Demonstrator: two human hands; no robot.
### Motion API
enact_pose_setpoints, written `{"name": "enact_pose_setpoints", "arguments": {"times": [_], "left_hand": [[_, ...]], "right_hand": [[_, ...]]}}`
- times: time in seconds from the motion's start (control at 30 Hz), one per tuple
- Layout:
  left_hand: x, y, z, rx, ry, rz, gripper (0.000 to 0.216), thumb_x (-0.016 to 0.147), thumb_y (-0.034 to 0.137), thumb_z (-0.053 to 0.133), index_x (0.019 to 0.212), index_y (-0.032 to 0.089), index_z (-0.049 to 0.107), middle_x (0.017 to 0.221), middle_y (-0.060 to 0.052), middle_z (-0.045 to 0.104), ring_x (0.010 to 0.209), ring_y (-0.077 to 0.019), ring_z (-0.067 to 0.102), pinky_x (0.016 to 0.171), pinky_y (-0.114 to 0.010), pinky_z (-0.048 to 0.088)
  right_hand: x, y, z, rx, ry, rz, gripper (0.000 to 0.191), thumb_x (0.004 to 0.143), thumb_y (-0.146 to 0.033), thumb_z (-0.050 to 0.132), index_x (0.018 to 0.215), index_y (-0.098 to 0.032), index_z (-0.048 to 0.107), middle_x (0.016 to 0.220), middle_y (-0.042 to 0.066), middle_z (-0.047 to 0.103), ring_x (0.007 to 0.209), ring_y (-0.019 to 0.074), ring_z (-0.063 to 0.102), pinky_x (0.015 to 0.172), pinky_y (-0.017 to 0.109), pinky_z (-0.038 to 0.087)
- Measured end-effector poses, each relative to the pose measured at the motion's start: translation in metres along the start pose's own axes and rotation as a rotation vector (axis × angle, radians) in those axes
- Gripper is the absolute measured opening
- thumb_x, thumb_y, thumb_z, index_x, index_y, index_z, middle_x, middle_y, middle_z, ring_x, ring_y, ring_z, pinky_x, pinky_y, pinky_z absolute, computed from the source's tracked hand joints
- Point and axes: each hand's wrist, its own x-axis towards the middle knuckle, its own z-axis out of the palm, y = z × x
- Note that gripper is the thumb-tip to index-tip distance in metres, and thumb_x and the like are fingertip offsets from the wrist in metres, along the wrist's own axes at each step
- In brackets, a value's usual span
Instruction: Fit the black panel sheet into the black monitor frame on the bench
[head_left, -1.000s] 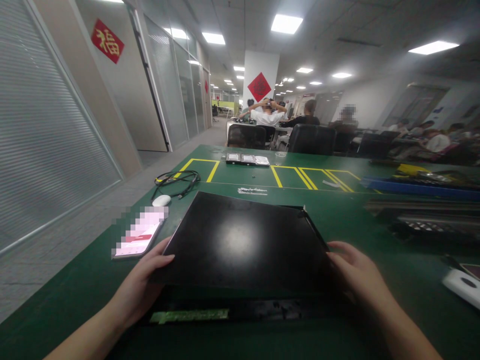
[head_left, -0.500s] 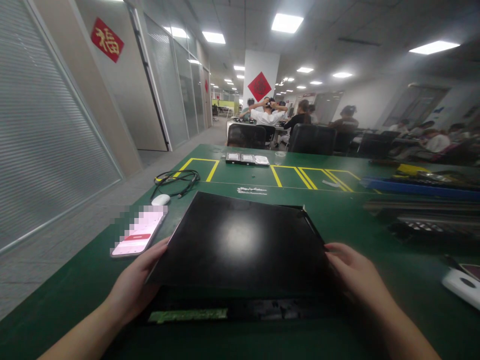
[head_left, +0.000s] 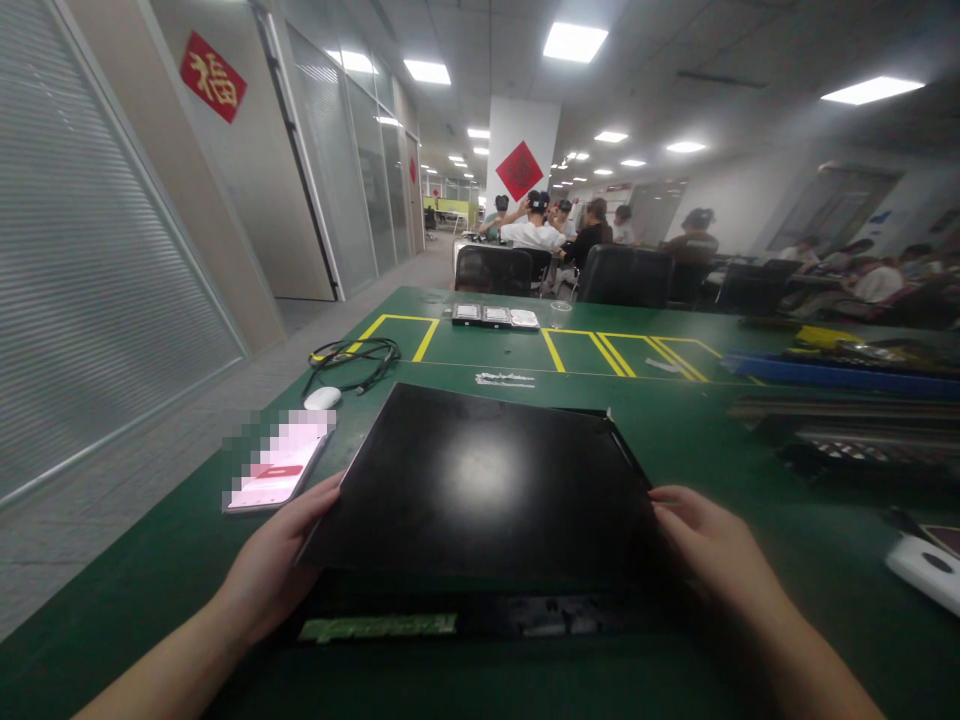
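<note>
A flat black panel [head_left: 420, 470] with a bright light reflection lies tilted in front of me. Its left edge is pinched by my left hand [head_left: 276, 555], with the thumb along the side and the other fingers hidden underneath. My right hand [head_left: 709, 545] is closed on the right edge, its fingers partly out of sight. Below the panel's near edge shows a black frame or casing [head_left: 495, 615] with a green strip [head_left: 379, 628] on its left part. How the panel and the casing touch is hidden. A dark corner of the casing also peeks out behind the panel's far right.
A phone [head_left: 279, 462], a white mouse [head_left: 322, 398] and a coiled black cable [head_left: 352, 365] lie left on the green table [head_left: 135, 640]. Hard drives [head_left: 495, 317] and a clear cup [head_left: 560, 314] stand far back. A blue tray [head_left: 840, 370] and a white device [head_left: 926, 570] are right.
My hands and the panel have shifted very slightly to the right in view. The grip looks the same. In the background, a person's raised arms have moved.
</note>
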Motion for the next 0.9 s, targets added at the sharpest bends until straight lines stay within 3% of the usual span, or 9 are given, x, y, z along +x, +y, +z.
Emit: {"name": "enact_pose_setpoints", "arguments": {"times": [0.27,0.53,0.9], "left_hand": [[-0.0017,-0.0016,0.0001,0.008,0.001,0.039,0.039,0.084,0.011,0.057,0.12,0.02,0.068,0.088,-0.004,0.082,0.069,-0.0231,0.077,0.062,-0.03,0.062],[-0.0048,-0.0002,0.0048,0.074,0.031,0.065,0.04,0.085,0.007,0.054,0.12,0.019,0.068,0.078,-0.004,0.081,0.064,-0.0235,0.076,0.054,-0.029,0.06],[-0.0028,-0.0013,0.0009,0.1,0.006,0.066,0.052,0.08,0.012,0.061,0.13,0.026,0.061,0.096,-0.005,0.081,0.069,-0.0237,0.076,0.056,-0.029,0.058]], "right_hand": [[-0.0013,-0.0014,-0.0011,-0.022,0.009,-0.015,0.032,0.075,-0.047,0.055,0.093,-0.026,0.072,0.092,0.003,0.077,0.085,0.0245,0.071,0.066,0.03,0.051],[-0.0029,-0.0044,-0.0032,-0.058,0.008,-0.011,0.032,0.075,-0.047,0.055,0.091,-0.027,0.073,0.089,0.002,0.077,0.085,0.0237,0.07,0.066,0.029,0.051],[-0.0023,-0.0051,-0.0031,-0.061,0.008,-0.003,0.032,0.075,-0.046,0.054,0.091,-0.027,0.074,0.087,0.002,0.077,0.078,0.024,0.07,0.061,0.03,0.051]]}}
